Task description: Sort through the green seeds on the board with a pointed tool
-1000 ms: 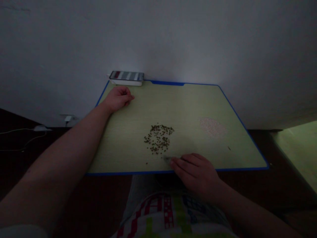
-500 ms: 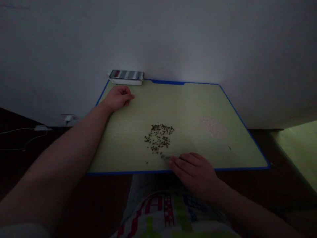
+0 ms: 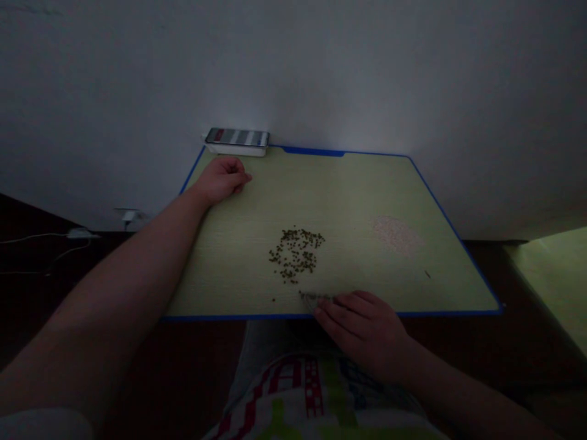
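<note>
Dim light; pale yellow-green tabletop with blue edging, set close against a grey wall.

Right hand: at the near edge, right of centre, palm down. Grip pressed together, fingertips pinching a slim greyish piece, partly see-through; too dim to tell what it was. Its free end pointed left, a dark speck right at the tip.

Dark grains: spread loosely mid-tabletop, just beyond the greyish piece, in a rough patch with thinner spots inside. One lone grain lay nearer the front edge, apart from the rest.

Left hand: resting by the far left corner, well apart from the grains. Grip curled in, thumb against forefinger; could not tell whether anything was inside.

Just behind it, a white case with a striped, dark-rimmed top sat at the back left corner.

Pale grains: a flat patch on the right side, well apart from the dark ones. Near it, toward the front, a thin dark sliver.

Low on the left, a white plug at the wall.
</note>
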The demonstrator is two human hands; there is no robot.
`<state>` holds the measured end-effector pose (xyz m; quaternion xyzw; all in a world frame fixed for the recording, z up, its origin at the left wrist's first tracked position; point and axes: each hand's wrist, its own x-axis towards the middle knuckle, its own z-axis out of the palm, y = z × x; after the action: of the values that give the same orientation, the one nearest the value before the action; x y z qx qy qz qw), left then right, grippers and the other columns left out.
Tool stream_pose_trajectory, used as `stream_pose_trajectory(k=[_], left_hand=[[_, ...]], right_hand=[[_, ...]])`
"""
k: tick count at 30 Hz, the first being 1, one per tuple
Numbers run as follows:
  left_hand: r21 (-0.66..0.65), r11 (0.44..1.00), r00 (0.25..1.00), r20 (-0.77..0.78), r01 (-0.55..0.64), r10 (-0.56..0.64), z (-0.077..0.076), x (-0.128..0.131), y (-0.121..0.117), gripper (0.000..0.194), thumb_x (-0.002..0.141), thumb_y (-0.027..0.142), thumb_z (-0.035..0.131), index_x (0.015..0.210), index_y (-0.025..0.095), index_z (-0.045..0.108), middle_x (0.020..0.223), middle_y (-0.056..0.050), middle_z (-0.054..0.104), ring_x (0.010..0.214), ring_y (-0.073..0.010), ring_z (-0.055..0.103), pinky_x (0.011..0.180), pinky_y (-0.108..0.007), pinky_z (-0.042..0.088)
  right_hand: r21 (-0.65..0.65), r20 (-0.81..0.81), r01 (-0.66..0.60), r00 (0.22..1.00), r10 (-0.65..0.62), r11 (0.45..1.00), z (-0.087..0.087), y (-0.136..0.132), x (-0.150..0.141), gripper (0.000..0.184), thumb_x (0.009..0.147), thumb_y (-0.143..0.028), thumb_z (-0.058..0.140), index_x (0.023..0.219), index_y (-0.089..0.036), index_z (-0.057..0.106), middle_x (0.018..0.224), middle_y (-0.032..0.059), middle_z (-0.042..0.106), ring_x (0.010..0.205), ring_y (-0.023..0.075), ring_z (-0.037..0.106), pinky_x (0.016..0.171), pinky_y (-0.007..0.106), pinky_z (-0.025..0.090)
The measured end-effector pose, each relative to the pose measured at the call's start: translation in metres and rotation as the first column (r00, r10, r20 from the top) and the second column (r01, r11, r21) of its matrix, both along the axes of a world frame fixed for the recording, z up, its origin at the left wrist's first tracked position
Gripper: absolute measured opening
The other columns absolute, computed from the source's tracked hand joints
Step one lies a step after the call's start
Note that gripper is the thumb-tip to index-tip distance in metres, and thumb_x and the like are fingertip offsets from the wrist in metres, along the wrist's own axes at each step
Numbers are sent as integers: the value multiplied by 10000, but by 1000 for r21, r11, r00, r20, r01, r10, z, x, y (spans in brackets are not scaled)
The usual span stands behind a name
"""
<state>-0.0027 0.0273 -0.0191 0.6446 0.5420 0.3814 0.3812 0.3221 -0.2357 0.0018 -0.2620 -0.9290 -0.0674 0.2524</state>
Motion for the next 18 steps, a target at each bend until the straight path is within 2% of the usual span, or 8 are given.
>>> stream_pose_trajectory(k=[6,13,18], left_hand=[[-10,1000,1000,-24,-2,1,0,0,0,217,705,244,685,627,221,483,464,35,496,425,-88,395,463,-256,302],[17,1000,999,-32,-5,5,-4,-3,3,187,707,232,680,628,210,511,476,29,507,432,-83,413,464,-249,310],[40,999,1000,-2,22,-22,-6,-3,4,206,695,246,685,617,209,498,452,41,502,408,-71,399,440,-229,292]], right_hand=[[-3,4,11,1000,-11,1000,2,0,4,354,1095,-135,391,1072,-107,744,1012,47,817,823,183,697,717,336,520],[-5,16,24,1000,-24,1000,-4,2,5,360,1089,-128,386,1055,-117,744,975,46,819,796,178,694,694,335,525],[36,28,96,995,-97,995,-7,10,12,344,1067,-111,404,1054,-120,748,1003,52,821,796,192,690,693,350,541]])
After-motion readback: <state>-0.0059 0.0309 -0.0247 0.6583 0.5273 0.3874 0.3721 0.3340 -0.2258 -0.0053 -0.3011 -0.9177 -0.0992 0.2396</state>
